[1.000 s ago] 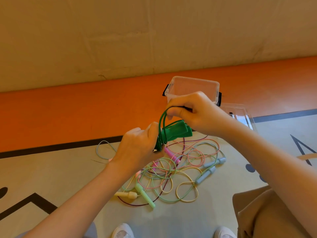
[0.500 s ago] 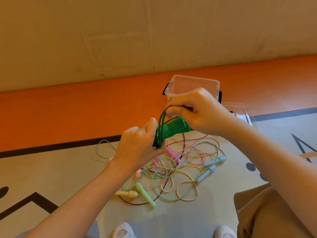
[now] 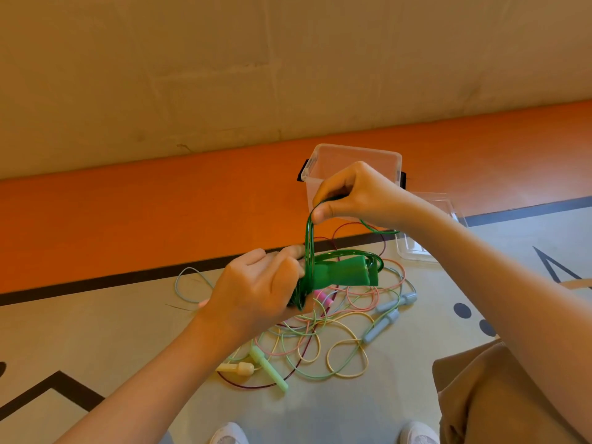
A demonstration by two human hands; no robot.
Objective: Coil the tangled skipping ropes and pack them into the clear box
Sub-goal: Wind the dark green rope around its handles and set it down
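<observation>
Compared with one second ago, the right hand (image 3: 358, 193) is higher and has pulled the cord of the green rope (image 3: 309, 238) up into a taller, tighter loop. The green handles (image 3: 344, 273) have turned from tilted up to the right to almost level. The left hand (image 3: 262, 290) has stayed in nearly the same place.

The left hand is closed around the coiled part of the green rope; its fingers wrap the bundle where the handles begin. The right hand pinches the top of the cord loop between thumb and curled fingers. The green rope is held in the air between both hands, above the pile on the floor and in front of the clear box (image 3: 352, 161). The long axis of the handles lies left to right, with the free ends pointing right. The cord loop runs nearly upright from the left hand to the right hand.

On the floor lies one tangled pile of ropes (image 3: 320, 331) with cords in pink, yellow, light green, blue and dark red. I count two grey-blue handles (image 3: 384, 318), one light green handle (image 3: 269, 368), one cream handle (image 3: 237, 368) and one pink handle (image 3: 323, 298). One clear box stands far, at the orange strip, open. One clear lid (image 3: 426, 225) lies just to its right, partly hidden by the right arm.
</observation>
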